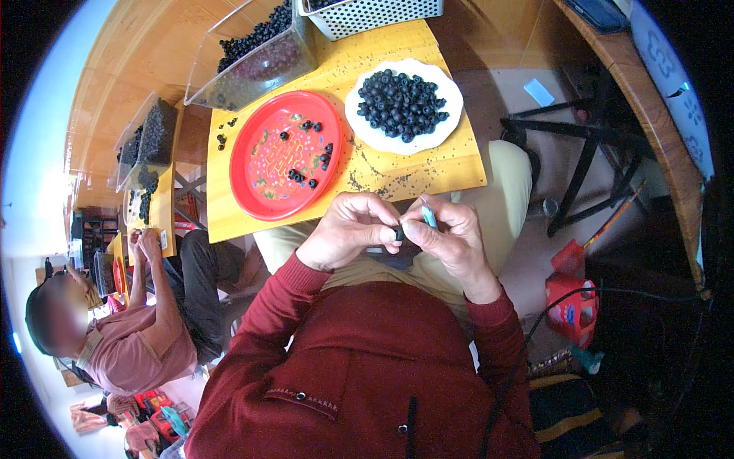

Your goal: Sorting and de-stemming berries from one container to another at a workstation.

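**Fingers pinched on 1 dark berry over the lap: drop and mix-up risks**

Fingers of both hands meet at 1 small dark berry (398, 232), held above the lap, just off the near edge of the yellow surface (428, 164). Left hand (353, 229): thumb and forefinger closed on the berry, other fingers curled. Right hand (451, 233): closed around a thin light-blue tool (430, 216), with its fingertips also at the berry. Whether the tool tip touches the fruit cannot be told.

Around the hands:
- Red plate (264, 164) holds about 10 scattered berries.
- White plate (451, 96) carries a heaped pile, beside the red one.
- Clear bin (252, 73) of berries and a white perforated basket (367, 15) sit at the far side.
- 3 or 4 loose berries lie on the surface left of the red plate.
- Another person sits at the left, at a separate surface.

Risks, judged:
1. Berry is small, round and held over the lap, not the surface. A slip of the pinch would likely drop it onto clothing or the floor.
2. Too hard a squeeze could crush it and stain the fingers.
3. Tool works close to the left fingertips, so a slip could jab them.
4. The 2 plates sit close together, so berries could go on the wrong 1.
5. Heaped white plate looks liable to shed berries if bumped.
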Action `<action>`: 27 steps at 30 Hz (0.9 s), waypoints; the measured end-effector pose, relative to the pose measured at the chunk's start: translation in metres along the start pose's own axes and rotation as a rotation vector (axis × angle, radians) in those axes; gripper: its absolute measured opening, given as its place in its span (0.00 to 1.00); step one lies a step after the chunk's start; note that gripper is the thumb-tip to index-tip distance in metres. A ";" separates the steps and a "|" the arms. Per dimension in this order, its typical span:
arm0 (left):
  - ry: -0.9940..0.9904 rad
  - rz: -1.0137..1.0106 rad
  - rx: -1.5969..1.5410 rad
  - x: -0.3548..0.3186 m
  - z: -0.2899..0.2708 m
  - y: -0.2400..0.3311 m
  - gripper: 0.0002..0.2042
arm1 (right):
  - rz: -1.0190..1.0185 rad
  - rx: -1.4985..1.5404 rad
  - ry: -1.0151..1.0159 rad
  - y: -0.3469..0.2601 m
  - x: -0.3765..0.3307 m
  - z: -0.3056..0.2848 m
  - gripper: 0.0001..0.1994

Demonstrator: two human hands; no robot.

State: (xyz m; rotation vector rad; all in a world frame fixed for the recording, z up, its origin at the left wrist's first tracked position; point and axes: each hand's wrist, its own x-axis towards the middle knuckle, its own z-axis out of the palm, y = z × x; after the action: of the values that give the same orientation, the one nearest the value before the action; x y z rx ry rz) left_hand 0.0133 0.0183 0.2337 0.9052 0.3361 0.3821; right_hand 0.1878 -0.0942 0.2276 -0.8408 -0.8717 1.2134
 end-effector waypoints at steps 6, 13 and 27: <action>0.105 0.054 0.061 -0.005 -0.008 0.013 0.07 | 0.047 -0.216 0.191 0.014 0.001 -0.003 0.10; 0.547 0.298 0.819 -0.002 -0.066 0.068 0.06 | 0.008 -0.311 0.239 0.022 0.001 -0.002 0.09; 0.819 0.551 1.390 -0.041 -0.082 0.037 0.07 | -0.154 -0.655 0.301 0.030 0.011 -0.001 0.11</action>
State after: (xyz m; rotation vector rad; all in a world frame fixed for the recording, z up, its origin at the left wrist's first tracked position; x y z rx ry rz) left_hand -0.0651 0.0768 0.2212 2.2062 1.1901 1.0862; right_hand 0.1779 -0.0786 0.2019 -1.4093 -1.0745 0.6339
